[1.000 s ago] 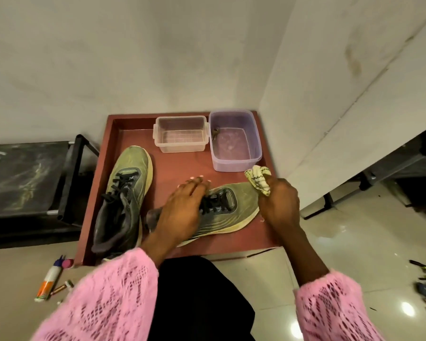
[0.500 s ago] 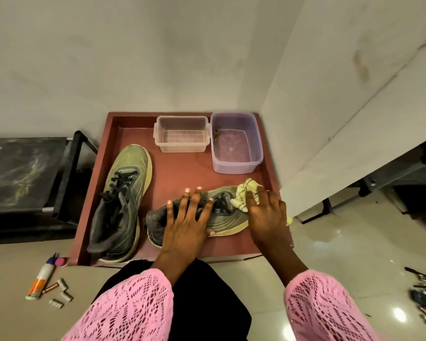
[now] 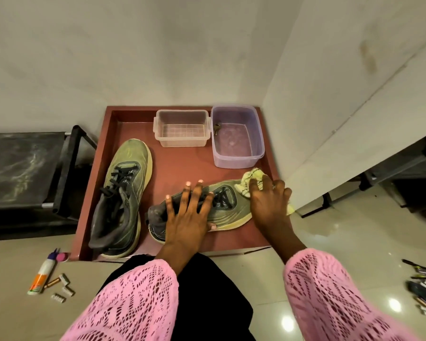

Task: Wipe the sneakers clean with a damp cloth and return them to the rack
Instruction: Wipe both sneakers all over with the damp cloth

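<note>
Our right hand (image 3: 268, 203) presses the yellow cloth (image 3: 250, 180) onto the toe of the near sneaker (image 3: 226, 210), fingers clenched around it, close to the red tray's (image 3: 256, 239) right rim. Our left hand (image 3: 186, 217) lies flat, fingers spread, across its laces. The other sneaker (image 3: 123, 193) stands left, bare tray between them.

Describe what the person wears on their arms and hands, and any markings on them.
Both arms wear loose pink sleeves of open, lace-like knit with small holes in a patterned weave: the left sleeve and the right sleeve both end at the wrist. The left hand and right hand are bare, with no gloves; no rings or watch can be made out. The fingernails look pale.
</note>
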